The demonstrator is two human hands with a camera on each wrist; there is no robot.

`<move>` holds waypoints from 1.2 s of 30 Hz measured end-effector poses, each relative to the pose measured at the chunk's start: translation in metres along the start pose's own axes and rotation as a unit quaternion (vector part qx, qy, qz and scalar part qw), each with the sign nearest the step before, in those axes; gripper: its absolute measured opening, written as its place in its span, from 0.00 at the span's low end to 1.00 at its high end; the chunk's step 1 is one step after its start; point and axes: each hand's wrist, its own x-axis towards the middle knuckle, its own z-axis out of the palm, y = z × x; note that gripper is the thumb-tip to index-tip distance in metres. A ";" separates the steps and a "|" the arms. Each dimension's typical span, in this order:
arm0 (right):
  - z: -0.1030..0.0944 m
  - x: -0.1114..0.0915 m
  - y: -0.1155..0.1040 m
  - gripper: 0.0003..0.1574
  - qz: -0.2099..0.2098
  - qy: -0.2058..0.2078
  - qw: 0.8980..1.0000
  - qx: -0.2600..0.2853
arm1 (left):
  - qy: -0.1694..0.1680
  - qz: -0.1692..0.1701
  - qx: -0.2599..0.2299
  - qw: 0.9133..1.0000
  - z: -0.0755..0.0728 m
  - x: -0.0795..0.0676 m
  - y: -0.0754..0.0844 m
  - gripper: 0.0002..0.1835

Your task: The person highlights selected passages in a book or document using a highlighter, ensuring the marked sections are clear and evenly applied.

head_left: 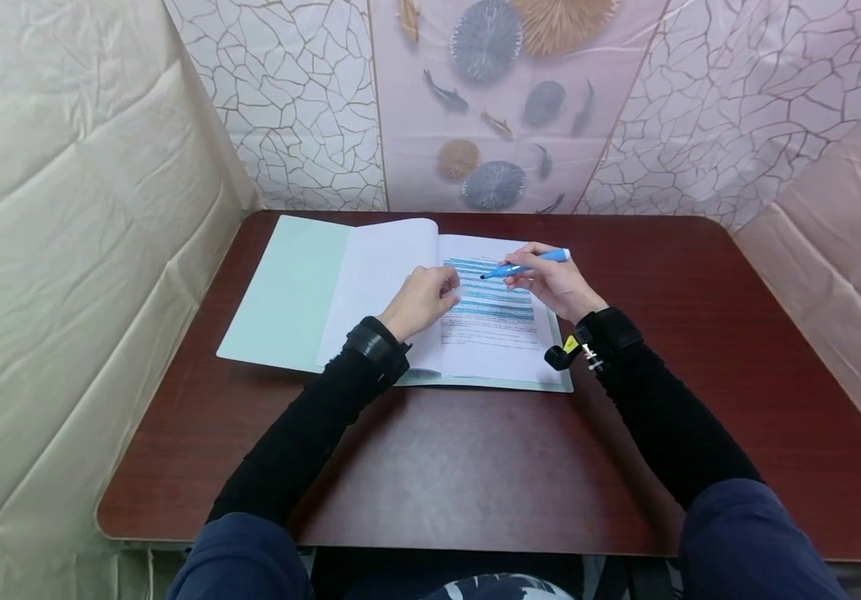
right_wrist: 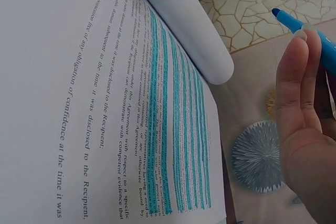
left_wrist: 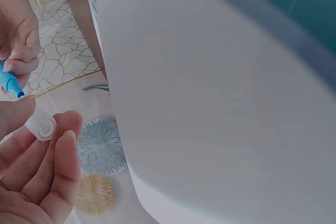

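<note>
My right hand (head_left: 559,287) grips a blue marker (head_left: 503,271) whose bare dark tip points left, above the printed page (head_left: 490,350). In the right wrist view, several lines of print on that page are covered in blue strokes, with plain lines below them. Over the inner edge of the left-hand pages, my left hand (head_left: 417,302) pinches a small translucent white cap (left_wrist: 42,124) between thumb and fingers. The cap is apart from the marker, and the left wrist view shows the marker tip just beyond the thumb.
The pages lie in an open pale green folder (head_left: 287,287) on a dark reddish-brown table (head_left: 468,467). A turned white sheet (head_left: 381,275) curls up along the middle. Patterned cloth (head_left: 310,100) hangs behind the table, and pale cloth (head_left: 62,275) hangs on the left.
</note>
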 end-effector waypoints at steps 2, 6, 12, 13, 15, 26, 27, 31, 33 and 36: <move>0.001 0.000 0.000 0.11 -0.002 -0.006 1.000 0.001 | -0.001 0.002 -0.002 1.000 0.000 0.000 0.001 0.07; 0.003 -0.001 -0.001 0.13 0.000 -0.011 1.000 0.000 | -0.003 0.002 -0.005 1.000 -0.001 0.001 0.002 0.07; 0.007 -0.001 0.000 0.11 0.009 0.001 1.000 -0.011 | -0.005 0.002 -0.003 1.000 -0.001 0.001 0.002 0.07; 0.007 -0.001 0.000 0.11 0.011 0.003 1.000 -0.012 | -0.005 0.003 -0.002 1.000 -0.001 0.001 0.002 0.07; 0.007 0.000 0.001 0.11 0.013 0.004 1.000 -0.012 | -0.004 0.003 -0.001 1.000 -0.001 0.002 0.002 0.07; 0.009 0.001 0.003 0.13 0.020 -0.005 0.999 -0.027 | -0.006 0.013 -0.008 1.000 0.000 0.003 0.002 0.07; 0.010 0.001 0.003 0.13 0.022 -0.004 0.999 -0.028 | -0.007 0.013 -0.009 1.000 0.000 0.004 0.002 0.07; 0.012 0.002 0.004 0.12 0.026 -0.004 0.999 -0.034 | -0.007 0.016 -0.010 1.000 0.001 0.004 0.002 0.07; 0.013 0.003 0.004 0.12 0.028 -0.005 0.999 -0.034 | -0.007 0.017 -0.012 1.000 0.001 0.005 0.002 0.07; 0.013 0.003 0.004 0.11 0.029 -0.004 0.999 -0.040 | -0.010 0.018 -0.014 1.000 0.001 0.005 0.002 0.07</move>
